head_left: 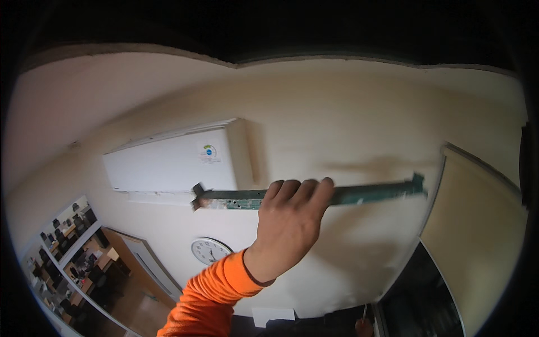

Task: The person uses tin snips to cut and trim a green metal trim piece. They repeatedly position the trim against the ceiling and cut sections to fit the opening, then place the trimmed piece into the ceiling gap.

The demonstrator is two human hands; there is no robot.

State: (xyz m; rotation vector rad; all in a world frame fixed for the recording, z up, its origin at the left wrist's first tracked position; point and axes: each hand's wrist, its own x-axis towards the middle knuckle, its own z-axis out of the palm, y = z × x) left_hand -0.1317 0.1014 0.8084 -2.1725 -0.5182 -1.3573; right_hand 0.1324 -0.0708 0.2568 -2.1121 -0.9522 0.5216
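Note:
My left hand point(289, 227), in an orange sleeve, is raised in front of the wall with its back toward me. Its fingers are wrapped over the middle of a long, narrow green metal bar point(365, 195), held almost level. Small holes and worn pale patches mark the bar's left part, and a short bracket-like piece sticks out at each end. The bar looks slightly blurred, and its exact kind cannot be made out. The thumb is hidden. My right hand does not show.
Behind the bar, a white air conditioner point(174, 163) hangs on the cream wall. Below it is a round clock point(209, 250), partly covered by my sleeve. A blind point(477, 236) hangs at right; an office shows through glass point(78, 269) at left. A thin rod point(365, 312) stands above a reddish-brown shape.

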